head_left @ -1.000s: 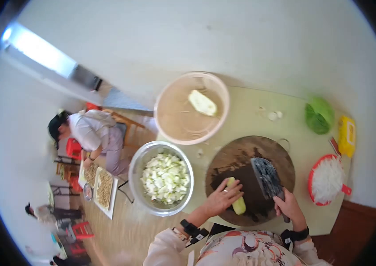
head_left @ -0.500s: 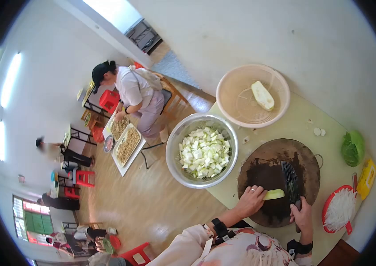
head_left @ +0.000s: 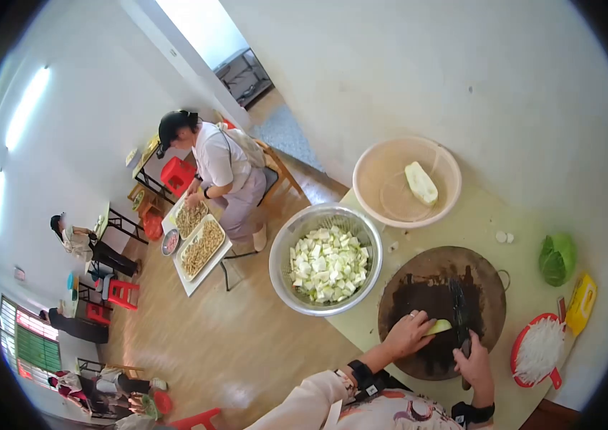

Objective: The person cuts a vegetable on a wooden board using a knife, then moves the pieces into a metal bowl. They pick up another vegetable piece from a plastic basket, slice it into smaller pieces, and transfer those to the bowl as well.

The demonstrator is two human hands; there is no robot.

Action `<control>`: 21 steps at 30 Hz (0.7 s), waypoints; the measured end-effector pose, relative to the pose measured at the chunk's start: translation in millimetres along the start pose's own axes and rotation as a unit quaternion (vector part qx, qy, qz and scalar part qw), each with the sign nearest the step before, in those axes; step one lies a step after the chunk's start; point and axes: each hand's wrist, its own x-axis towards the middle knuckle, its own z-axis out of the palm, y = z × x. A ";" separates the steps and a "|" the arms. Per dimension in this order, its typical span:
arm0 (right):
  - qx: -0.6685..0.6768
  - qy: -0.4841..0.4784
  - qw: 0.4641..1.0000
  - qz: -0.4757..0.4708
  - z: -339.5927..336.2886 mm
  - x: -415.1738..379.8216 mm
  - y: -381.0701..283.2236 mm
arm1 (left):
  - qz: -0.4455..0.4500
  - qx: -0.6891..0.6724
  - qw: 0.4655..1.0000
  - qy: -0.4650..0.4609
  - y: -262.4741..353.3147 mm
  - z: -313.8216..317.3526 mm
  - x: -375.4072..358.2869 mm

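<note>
My left hand [head_left: 407, 335] has its fingers closed on a pale green piece of gourd or squash [head_left: 440, 327], holding it down against the round dark cutting board [head_left: 489, 287]. Just right of that piece, a knife with a dark blade [head_left: 457, 304] stands over the board, its handle wrapped by my right hand [head_left: 473, 360]. Blade and piece look slightly apart. Beside the board is a metal colander [head_left: 282, 276] full of diced pale green vegetable. Behind it, a beige plastic basket [head_left: 374, 197] contains one large peeled piece [head_left: 421, 183].
Right of the board are a green cabbage [head_left: 557, 259], a yellow packet [head_left: 585, 304] and a red basket [head_left: 516, 362] of white shreds. Two small white pieces [head_left: 504, 237] lie behind the board. A co-worker [head_left: 222, 161] sits at a small table with trays [head_left: 201, 247]; other people are farther back.
The camera view has shifted, so the board and bowls appear lower. The vegetable piece shows less beyond my left fingers and looks turned. Both hands keep their hold.
</note>
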 end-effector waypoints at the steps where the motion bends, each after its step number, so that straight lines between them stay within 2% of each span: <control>1: 0.011 -0.010 1.000 -0.012 2.5 0.4 5.4 | -0.007 -0.004 1.000 0.002 0.5 1.3 -0.9; 8: 0.038 -0.030 0.998 0.045 9.4 -2.3 -4.7 | -0.020 -0.012 0.999 0.047 6.4 0.4 -3.2; 12: 0.054 -0.031 0.998 0.021 2.1 5.1 -8.0 | -0.038 -0.015 0.999 0.021 3.8 5.1 -3.2; 14: 0.066 -0.012 0.994 0.081 2.3 5.9 -11.5 | -0.040 -0.025 0.999 0.028 -1.5 2.7 -2.9; 21: 0.062 -0.029 0.996 0.064 6.6 5.4 -12.0 | -0.063 -0.187 0.980 -0.034 -24.1 -7.8 3.5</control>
